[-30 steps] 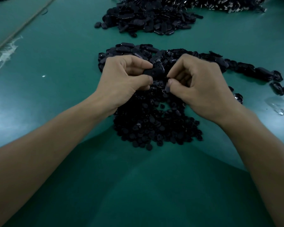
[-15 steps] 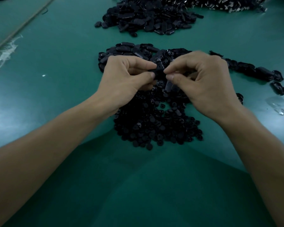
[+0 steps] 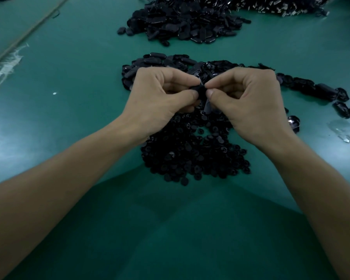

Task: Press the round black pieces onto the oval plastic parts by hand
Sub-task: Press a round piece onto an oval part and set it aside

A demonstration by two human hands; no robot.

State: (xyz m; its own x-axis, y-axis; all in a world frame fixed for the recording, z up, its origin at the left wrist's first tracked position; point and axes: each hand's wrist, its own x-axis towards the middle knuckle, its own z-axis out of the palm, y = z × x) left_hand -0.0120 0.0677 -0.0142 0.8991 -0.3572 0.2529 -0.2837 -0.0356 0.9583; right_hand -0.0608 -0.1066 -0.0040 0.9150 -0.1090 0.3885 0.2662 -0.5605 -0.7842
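Both hands met above the heap of round black pieces (image 3: 194,156) on the green bench (image 3: 69,77). The left hand (image 3: 160,100) and right hand (image 3: 249,102), fingers curled, pinched one small black part (image 3: 200,91) between thumbs and forefingers

A smooth green table mat (image 3: 69,63) covers the work surface. Frayed white fibres (image 3: 5,66) cling along its left edge, and a clear plastic scrap (image 3: 345,131) lies near its right edge.

A factory assembly bench: a wide green work mat (image 3: 69,122) carries heaps of identical black oval parts (image 3: 186,19) toward its far edge and loose round pieces (image 3: 190,158) mid-table.
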